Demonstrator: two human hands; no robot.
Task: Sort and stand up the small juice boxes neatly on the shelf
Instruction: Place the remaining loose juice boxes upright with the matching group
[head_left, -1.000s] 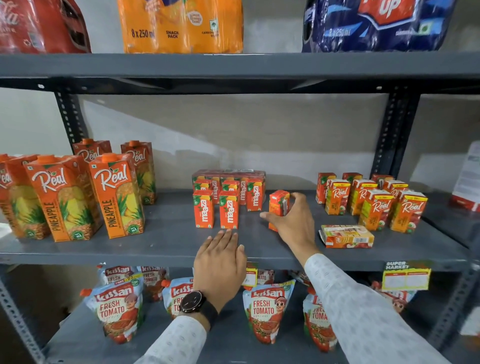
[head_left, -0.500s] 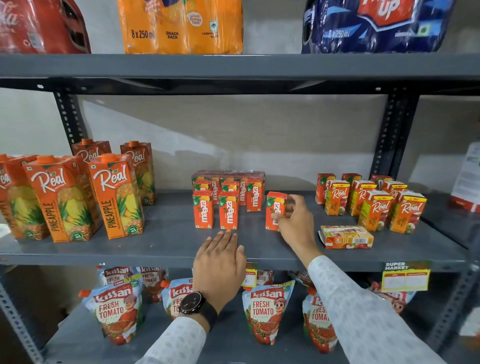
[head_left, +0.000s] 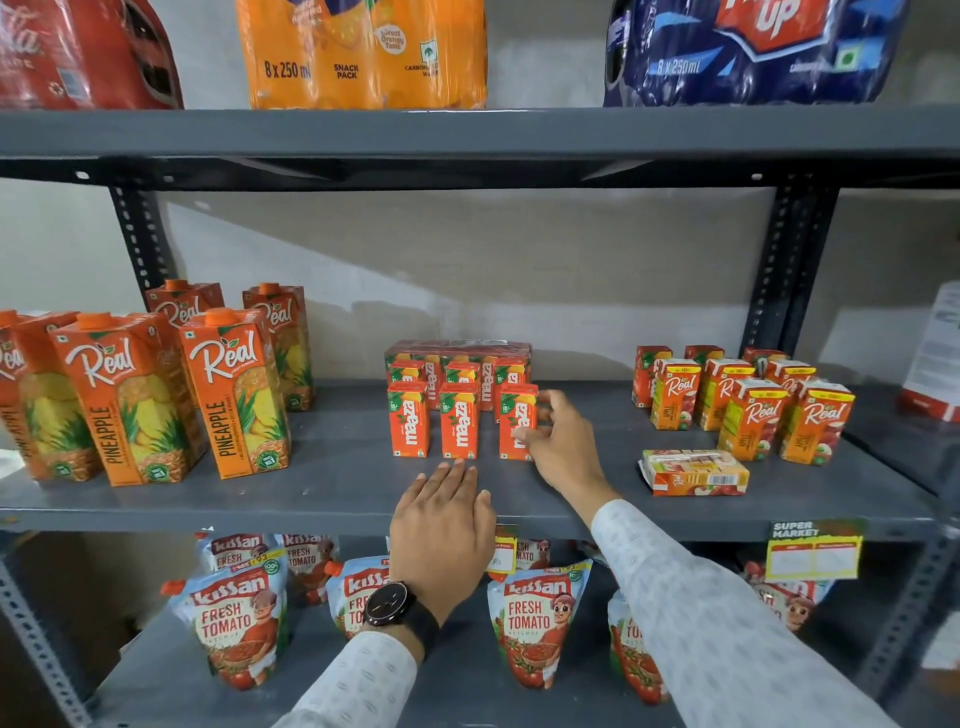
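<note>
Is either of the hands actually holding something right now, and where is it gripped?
The right hand grips a Maaza box by its right side, standing on the shelf. The left hand lies flat, holding nothing.

My right hand (head_left: 558, 447) covers the third Maaza box's (head_left: 515, 421) right side; the wrapped Maaza pack (head_left: 460, 349) behind is mostly hidden, and top-shelf multipacks (head_left: 363, 52) are cut off.
</note>
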